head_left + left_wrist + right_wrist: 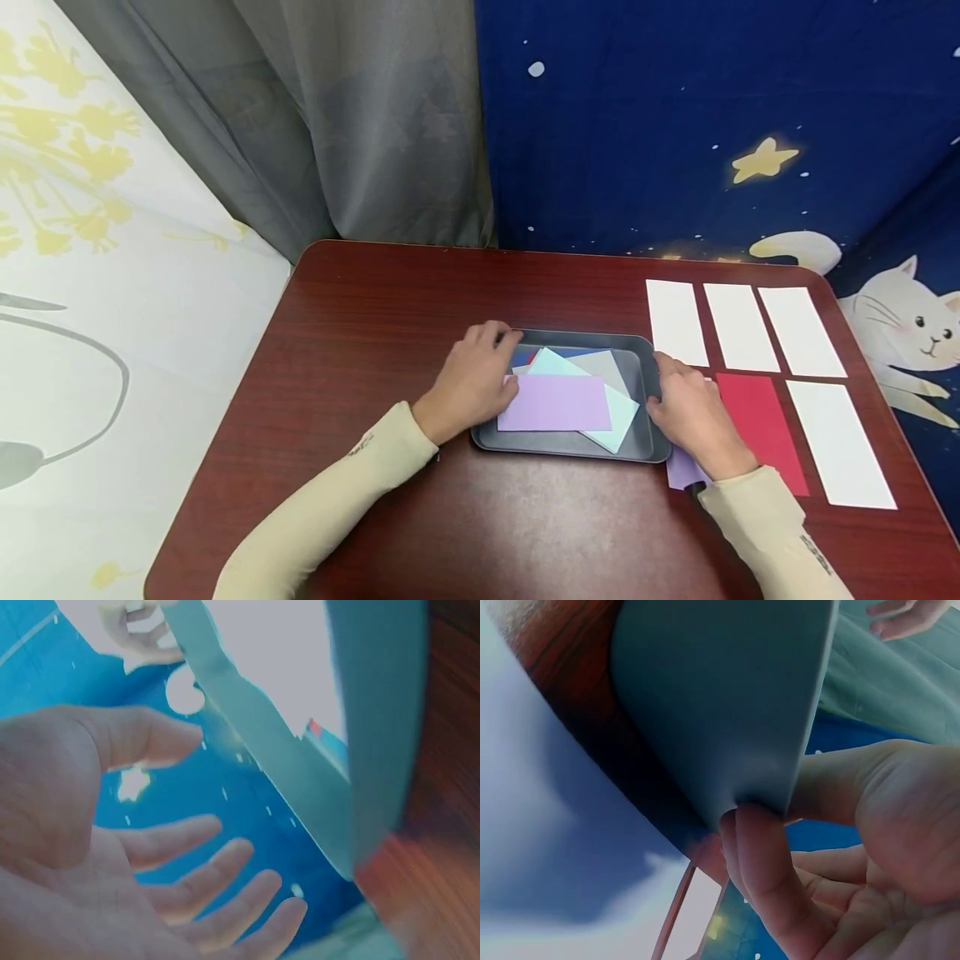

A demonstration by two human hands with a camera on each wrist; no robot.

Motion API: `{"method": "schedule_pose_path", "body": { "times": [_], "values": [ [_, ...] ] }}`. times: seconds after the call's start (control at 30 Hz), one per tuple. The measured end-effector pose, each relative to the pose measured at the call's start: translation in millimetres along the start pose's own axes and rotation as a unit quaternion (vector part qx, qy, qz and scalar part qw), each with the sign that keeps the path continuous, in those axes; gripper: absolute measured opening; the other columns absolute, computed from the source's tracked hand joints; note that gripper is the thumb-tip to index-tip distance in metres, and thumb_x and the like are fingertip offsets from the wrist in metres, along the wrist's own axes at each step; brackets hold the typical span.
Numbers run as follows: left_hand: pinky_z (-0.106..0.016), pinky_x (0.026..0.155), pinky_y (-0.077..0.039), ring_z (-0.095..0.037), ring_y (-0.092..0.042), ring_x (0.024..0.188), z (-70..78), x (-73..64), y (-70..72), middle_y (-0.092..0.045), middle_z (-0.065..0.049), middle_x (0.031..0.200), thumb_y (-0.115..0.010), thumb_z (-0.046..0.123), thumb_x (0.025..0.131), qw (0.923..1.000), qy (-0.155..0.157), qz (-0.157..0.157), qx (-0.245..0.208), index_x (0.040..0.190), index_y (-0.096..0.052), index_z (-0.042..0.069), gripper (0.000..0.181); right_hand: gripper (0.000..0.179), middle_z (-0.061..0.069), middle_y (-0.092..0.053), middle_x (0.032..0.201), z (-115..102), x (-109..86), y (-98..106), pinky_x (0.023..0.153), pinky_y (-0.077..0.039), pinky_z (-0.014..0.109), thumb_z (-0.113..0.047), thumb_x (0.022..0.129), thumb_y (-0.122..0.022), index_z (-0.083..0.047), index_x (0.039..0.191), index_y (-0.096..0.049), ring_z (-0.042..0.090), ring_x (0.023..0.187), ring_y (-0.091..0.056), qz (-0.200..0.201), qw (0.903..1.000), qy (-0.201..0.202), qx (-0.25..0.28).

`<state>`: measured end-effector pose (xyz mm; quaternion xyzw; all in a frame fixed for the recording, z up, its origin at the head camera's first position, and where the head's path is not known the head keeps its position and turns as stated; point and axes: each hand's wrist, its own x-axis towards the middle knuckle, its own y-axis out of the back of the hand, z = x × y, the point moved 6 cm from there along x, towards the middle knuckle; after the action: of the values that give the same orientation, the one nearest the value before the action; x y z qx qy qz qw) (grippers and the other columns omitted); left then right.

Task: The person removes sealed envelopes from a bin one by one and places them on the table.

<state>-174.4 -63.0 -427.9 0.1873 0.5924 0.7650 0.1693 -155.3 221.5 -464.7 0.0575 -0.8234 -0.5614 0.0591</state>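
A shallow grey tray (555, 448) lies on the table, holding overlapping paper cards. On top is a purple card (555, 402), over a pale mint card (621, 414); a light grey card (602, 367) and a blue card (520, 359) show behind. My right hand (693, 417) pinches the tray's right rim between thumb and fingers, as the right wrist view shows. At the tray's left end is my left hand (472, 379). Its fingers are spread loosely and apart from the tray in the left wrist view, with nothing held.
Right of the tray, several white cards (840, 442) lie in two rows with a red card (761, 433) among them. Another purple card (681, 469) lies partly hidden beneath my right hand. Grey and blue curtains (637, 125) hang behind the brown table (360, 333).
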Motion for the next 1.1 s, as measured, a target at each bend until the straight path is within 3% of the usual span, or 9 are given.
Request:
{"method": "schedule_pose_path", "body": {
  "times": [0.17,0.33,0.43,0.7,1.1],
  "values": [
    [-0.053,0.108,-0.052,-0.037,-0.058,0.135,28.1,8.5,-17.8,-0.06,-0.014,0.147,-0.083,0.033,0.097,0.995,-0.073,-0.058,0.035,0.148,-0.066,0.007,0.06,0.069,0.045,-0.061,0.135,0,-0.2,0,0.094,-0.053,0.073,0.003,0.085,-0.079,0.023,0.145,-0.051,0.063,0.115,-0.066,-0.001,1.0,-0.004,0.002],
    [-0.049,0.113,-0.049,-0.034,-0.055,0.141,38.8,14.0,-40.9,-0.057,-0.009,0.154,-0.085,0.044,0.095,0.9859,-0.089,-0.133,0.047,0.151,-0.065,0.011,0.068,0.068,0.044,-0.061,0.134,0,-0.2,-1,0.093,-0.054,0.073,0.003,0.085,-0.079,0.022,0.145,-0.051,0.063,0.113,-0.067,-0.001,1.0,-0.003,0.001],
    [-0.048,0.112,-0.05,-0.034,-0.054,0.142,42.1,13.7,-50.5,-0.054,-0.007,0.158,-0.087,0.048,0.093,0.981,-0.094,-0.16,0.056,0.154,-0.064,0.014,0.074,0.069,0.044,-0.061,0.135,0,-0.7,-1,0.093,-0.054,0.072,0.003,0.085,-0.079,0.022,0.145,-0.051,0.063,0.113,-0.067,-0.002,1.0,-0.005,0.002],
    [-0.05,0.098,-0.059,-0.036,-0.054,0.142,46.1,11.2,-58.9,-0.053,-0.007,0.161,-0.092,0.048,0.088,0.9776,-0.092,-0.172,0.078,0.155,-0.063,0.017,0.08,0.069,0.044,-0.061,0.134,-1,-1.2,1,0.091,-0.056,0.071,0.003,0.085,-0.08,0.023,0.144,-0.051,0.063,0.108,-0.069,0.004,1.0,-0.002,0.002],
    [-0.054,0.09,-0.059,-0.038,-0.054,0.135,46.0,12.0,-58.8,-0.055,-0.006,0.159,-0.091,0.039,0.091,0.9778,-0.09,-0.179,0.062,0.159,-0.06,0.019,0.077,0.07,0.044,-0.061,0.135,0,-1.2,0,0.091,-0.056,0.07,0.003,0.085,-0.08,0.023,0.145,-0.051,0.063,0.108,-0.069,0.003,1.0,-0.006,0.0]
  ]
}}
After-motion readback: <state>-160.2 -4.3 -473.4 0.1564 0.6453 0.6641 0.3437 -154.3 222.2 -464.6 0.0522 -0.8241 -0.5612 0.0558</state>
